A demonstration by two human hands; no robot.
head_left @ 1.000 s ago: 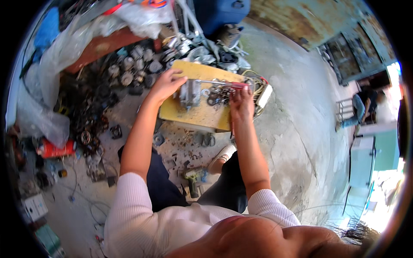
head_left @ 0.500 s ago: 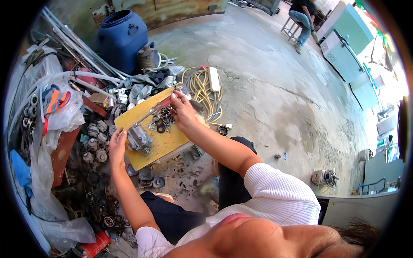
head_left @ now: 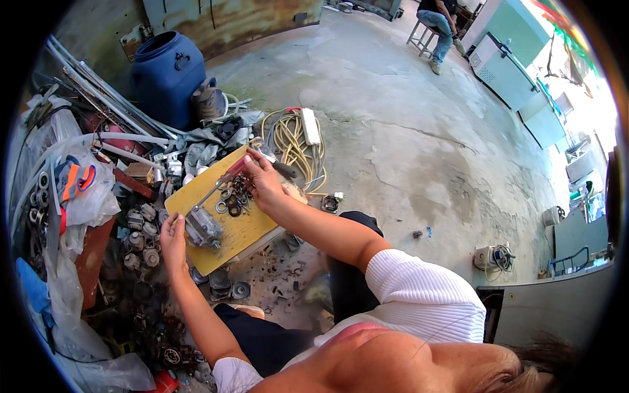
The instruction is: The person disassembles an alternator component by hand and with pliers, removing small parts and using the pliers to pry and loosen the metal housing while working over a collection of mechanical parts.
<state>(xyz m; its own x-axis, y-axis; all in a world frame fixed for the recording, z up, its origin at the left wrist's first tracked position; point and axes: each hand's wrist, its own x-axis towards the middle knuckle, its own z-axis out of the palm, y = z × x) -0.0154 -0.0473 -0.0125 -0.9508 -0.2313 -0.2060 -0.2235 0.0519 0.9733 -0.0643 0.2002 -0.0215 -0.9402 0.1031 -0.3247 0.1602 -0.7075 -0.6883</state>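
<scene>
A yellow board (head_left: 246,226) sits low over the concrete floor (head_left: 406,131) and carries the work. On the board lie a grey metal part (head_left: 202,229) near its left edge, a red-handled screwdriver (head_left: 217,185) along its upper edge, and a heap of dark rings and washers (head_left: 234,195) between them. Beyond the board a coiled yellowish hose (head_left: 295,147) lies on the floor

L hand (head_left: 173,237) fingers curled, arm extended; R hand (head_left: 262,180) closed grip, elbow bent.

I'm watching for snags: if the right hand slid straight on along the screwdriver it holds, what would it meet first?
Probably the loose rings on the yellow board, then the metal part at the left hand; depth is unclear.
</scene>
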